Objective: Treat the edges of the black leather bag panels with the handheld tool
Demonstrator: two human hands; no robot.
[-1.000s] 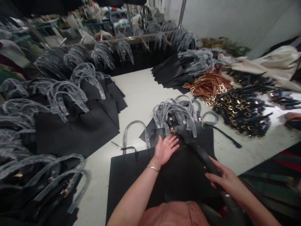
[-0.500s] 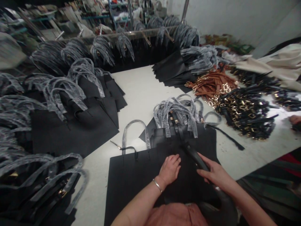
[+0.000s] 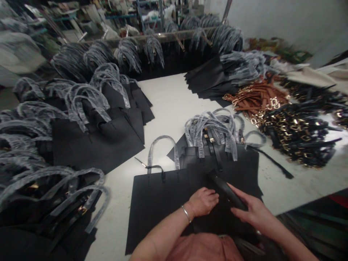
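Observation:
A black tote bag [image 3: 160, 203] lies flat on the table before me, its plastic-wrapped handle [image 3: 163, 137] pointing away. My left hand [image 3: 205, 201], with a silver bangle at the wrist, rests palm down at the bag's right side, fingers lightly bent. My right hand [image 3: 248, 208] grips a long black tapered tube [image 3: 228, 192], thumb on the near side and fingers on the far side. The tube's narrow end points up and left over more black bags [image 3: 241, 166]; its lower part is hidden by my hand and arm. A bundle of wrapped handles [image 3: 210, 127] lies beyond.
Stacks of black bags [image 3: 98, 145] with wrapped handles line the left. At right lie brown straps [image 3: 258, 94] and a heap of black straps with gold buckles [image 3: 299, 134]. More bags hang on a rail [image 3: 168, 35] behind the white table [image 3: 165, 90].
The view has shifted slightly left. Both hands and the tube are a little lower and nearer to me relative to the bags; the tube stays in my right hand.

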